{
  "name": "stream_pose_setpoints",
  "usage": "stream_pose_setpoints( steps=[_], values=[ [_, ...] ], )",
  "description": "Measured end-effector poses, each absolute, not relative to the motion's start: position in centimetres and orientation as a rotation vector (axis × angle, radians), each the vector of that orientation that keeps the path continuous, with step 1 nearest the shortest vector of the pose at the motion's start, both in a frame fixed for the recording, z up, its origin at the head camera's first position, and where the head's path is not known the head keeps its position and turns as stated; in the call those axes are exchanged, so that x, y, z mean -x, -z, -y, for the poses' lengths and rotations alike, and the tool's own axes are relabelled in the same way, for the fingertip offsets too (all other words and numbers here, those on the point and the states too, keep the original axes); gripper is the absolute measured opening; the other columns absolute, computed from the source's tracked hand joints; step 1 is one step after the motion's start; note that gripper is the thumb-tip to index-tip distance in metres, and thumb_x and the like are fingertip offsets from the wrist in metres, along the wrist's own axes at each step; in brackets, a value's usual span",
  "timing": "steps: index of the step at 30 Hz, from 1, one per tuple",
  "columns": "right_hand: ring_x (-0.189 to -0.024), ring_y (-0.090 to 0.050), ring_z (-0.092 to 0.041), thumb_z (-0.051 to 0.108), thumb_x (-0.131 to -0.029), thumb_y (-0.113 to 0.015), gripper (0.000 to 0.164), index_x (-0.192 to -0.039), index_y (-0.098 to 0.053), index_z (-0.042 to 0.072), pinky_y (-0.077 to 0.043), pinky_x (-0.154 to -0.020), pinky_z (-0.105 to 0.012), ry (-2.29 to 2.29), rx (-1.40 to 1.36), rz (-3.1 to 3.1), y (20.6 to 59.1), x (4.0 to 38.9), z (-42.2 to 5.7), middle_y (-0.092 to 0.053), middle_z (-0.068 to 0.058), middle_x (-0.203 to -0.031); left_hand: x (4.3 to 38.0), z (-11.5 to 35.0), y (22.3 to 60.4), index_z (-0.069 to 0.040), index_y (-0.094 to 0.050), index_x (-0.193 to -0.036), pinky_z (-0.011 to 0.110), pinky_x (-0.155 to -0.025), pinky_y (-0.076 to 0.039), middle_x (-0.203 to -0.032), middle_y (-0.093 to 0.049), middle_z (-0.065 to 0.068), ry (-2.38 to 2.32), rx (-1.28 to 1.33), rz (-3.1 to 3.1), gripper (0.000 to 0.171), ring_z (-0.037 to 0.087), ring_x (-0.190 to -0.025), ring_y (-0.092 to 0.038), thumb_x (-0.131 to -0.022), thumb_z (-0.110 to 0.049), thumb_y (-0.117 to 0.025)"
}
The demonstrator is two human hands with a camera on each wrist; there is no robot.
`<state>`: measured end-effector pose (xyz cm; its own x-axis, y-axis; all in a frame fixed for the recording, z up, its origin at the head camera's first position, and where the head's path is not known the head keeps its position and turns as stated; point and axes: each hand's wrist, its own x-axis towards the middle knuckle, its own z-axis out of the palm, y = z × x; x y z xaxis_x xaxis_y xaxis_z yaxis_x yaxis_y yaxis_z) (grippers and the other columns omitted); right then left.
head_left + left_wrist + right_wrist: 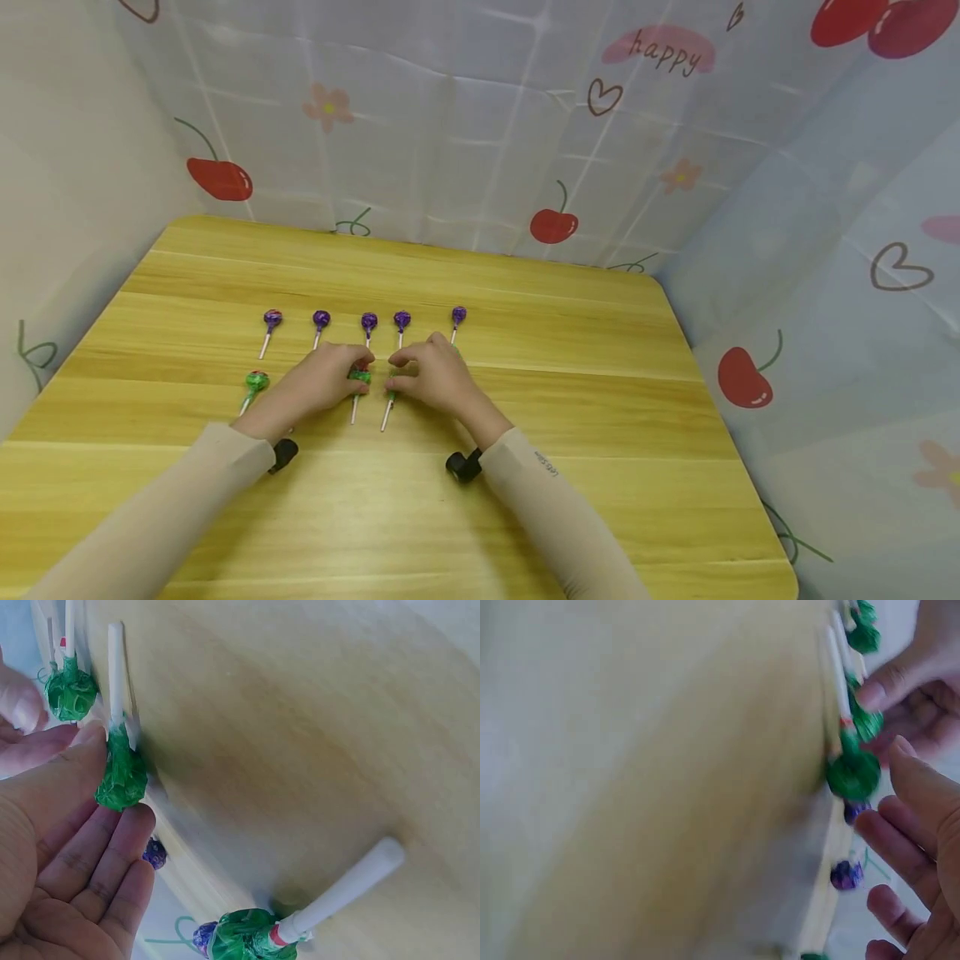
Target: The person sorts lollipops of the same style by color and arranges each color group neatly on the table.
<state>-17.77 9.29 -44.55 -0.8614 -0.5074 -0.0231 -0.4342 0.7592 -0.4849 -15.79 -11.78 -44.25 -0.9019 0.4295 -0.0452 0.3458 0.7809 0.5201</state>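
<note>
In the head view, my left hand [333, 375] has thumb and fingers about a green-wrapped lollipop [361, 377] with a white stick. The left wrist view shows the thumb against this lollipop [124, 776] and fingertips under its head. My right hand [435, 375] is close on the right, around another green lollipop [392, 395]. In the right wrist view, its thumb and forefinger are spread apart beside that lollipop's head [853, 775]. Whether they touch it is hard to tell. One more green lollipop [257, 381] lies left of my left hand.
Several purple lollipops [322, 318] lie in a row behind the green ones, sticks toward me. The rightmost purple lollipop [459, 314] sits beyond my right hand. Underneath is a wooden table [585, 400], with a cherry-print curtain [450, 150] behind it.
</note>
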Motion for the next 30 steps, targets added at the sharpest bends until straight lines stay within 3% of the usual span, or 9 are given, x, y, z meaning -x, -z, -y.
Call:
stream_pose_setpoints(
  steps=[8,16,24,30],
  values=[
    [-0.113,-0.052,-0.023,0.044,-0.089,-0.072,0.045,-0.128,-0.068,0.021,-0.046,-0.098,-0.041,0.871,0.532,-2.851,43.5,19.3,-13.1,-0.069,0.005,-0.126,15.6,11.7,44.0,0.001,-0.065,-0.121,0.049,-0.090,-0.056,-0.112,-0.072,0.016,-0.797,-0.599,-2.784,0.039,0.032,-0.104,-0.069,-0.086,-0.012,-0.077],
    [-0.102,-0.050,-0.020,0.041,-0.087,-0.075,0.044,-0.125,-0.070,0.020,-0.044,-0.089,-0.036,0.815,0.453,-2.896,45.0,19.5,-15.8,-0.069,0.004,-0.127,15.3,11.6,44.0,0.001,-0.065,-0.122,0.050,-0.092,-0.055,-0.115,-0.072,0.016,-0.804,-0.573,-2.775,0.040,0.033,-0.107,-0.068,-0.087,-0.014,-0.077],
    [-0.095,-0.046,-0.019,0.040,-0.085,-0.078,0.043,-0.122,-0.072,0.020,-0.039,-0.081,-0.031,0.785,0.446,-2.909,45.6,19.7,-16.0,-0.069,0.002,-0.127,15.2,11.7,44.4,-0.001,-0.068,-0.114,0.047,-0.088,-0.056,-0.107,-0.073,0.013,-0.802,-0.595,-2.798,0.031,0.028,-0.099,-0.069,-0.087,-0.014,-0.076],
    [-0.095,-0.046,-0.019,0.037,-0.086,-0.077,0.035,-0.115,-0.075,0.020,-0.040,-0.081,-0.031,0.813,0.402,-2.904,45.5,19.7,-15.9,-0.073,0.005,-0.116,15.1,11.6,44.6,0.000,-0.069,-0.114,0.048,-0.089,-0.056,-0.107,-0.073,0.013,-0.810,-0.578,-2.792,0.031,0.029,-0.099,-0.069,-0.087,-0.014,-0.076]
  ],
)
